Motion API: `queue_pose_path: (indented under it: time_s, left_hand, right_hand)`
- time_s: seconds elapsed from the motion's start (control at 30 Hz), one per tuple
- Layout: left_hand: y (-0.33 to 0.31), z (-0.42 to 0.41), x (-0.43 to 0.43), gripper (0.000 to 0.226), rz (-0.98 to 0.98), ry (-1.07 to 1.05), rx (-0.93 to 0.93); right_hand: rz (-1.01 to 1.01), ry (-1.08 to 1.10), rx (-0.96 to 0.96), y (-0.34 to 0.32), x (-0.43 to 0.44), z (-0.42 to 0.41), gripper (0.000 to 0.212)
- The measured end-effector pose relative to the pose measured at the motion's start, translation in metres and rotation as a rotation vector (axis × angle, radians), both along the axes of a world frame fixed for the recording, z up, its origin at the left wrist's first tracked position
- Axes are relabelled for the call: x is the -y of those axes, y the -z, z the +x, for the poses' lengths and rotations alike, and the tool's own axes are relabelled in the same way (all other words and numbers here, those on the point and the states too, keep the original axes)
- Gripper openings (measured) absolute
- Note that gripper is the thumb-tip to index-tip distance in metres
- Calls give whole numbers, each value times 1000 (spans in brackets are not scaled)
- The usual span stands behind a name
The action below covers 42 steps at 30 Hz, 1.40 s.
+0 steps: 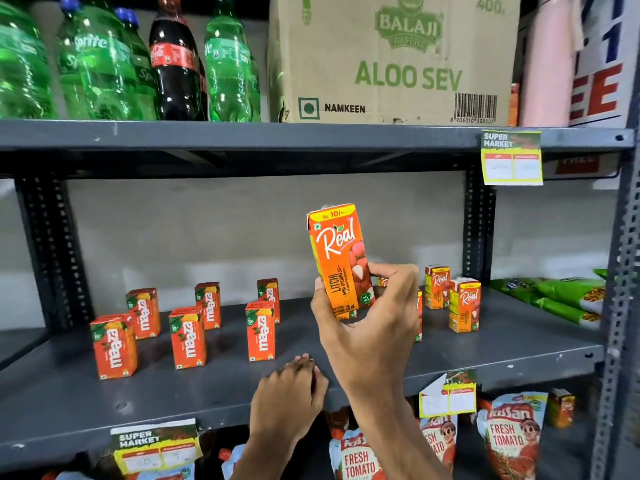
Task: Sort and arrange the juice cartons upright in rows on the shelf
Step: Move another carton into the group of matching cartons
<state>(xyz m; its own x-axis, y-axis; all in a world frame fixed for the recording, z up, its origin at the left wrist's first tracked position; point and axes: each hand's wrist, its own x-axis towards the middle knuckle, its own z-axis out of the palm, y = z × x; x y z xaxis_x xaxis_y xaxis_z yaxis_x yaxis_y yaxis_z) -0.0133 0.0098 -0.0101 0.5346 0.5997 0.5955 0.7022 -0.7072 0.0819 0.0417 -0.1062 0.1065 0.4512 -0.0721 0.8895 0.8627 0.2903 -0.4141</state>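
Note:
My right hand (372, 320) holds an orange Real litchi carton (337, 251) upright in the air above the middle of the grey shelf (502, 344). My left hand (289, 389) rests with curled fingers on the shelf's front edge and holds nothing. Several red Maaza cartons (188, 337) stand upright in two rows on the left half of the shelf. On the right half stand two Real cartons (464, 306), one behind the other, and further Real cartons are partly hidden behind my right hand.
Green packets (554, 296) lie at the shelf's far right. Soda bottles (173, 60) and a cardboard box (391, 60) fill the shelf above. Tomato ketchup pouches (509, 434) hang below. Price labels (512, 157) stick to the shelf edges. A metal upright (620, 306) borders the right.

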Motion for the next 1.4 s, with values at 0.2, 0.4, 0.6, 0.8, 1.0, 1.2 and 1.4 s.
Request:
queue_pose_path:
  time_s: [0.2,0.4,0.6,0.8,1.0,1.2,1.4]
  left_hand:
    - [0,0,2,39,5,22,35]
    - [2,1,2,47,52,8,50]
    - [-6,3,5,33,63,-16,-23]
    - [-1,4,3,18,168,-14,32]
    - [-1,6,1,21,193,-17,36]
    - [0,6,1,14,159,-27,36]
    - [0,5,3,15,110,-25,31]
  right_hand:
    - [-21,-11,-29,4,-4,6,50]
    - [-150,-13,-111,36,-21,33,52]
    - [-455,3,-219,80,-49,71,58]
    - [-683,18,-280,92,-76,96,59]
    - [-766,-8,-329,92,-93,105,80]
    - [-750,38,-355,95,-94,108,67]
    - [-793,57,-311,97,-92,104,80]
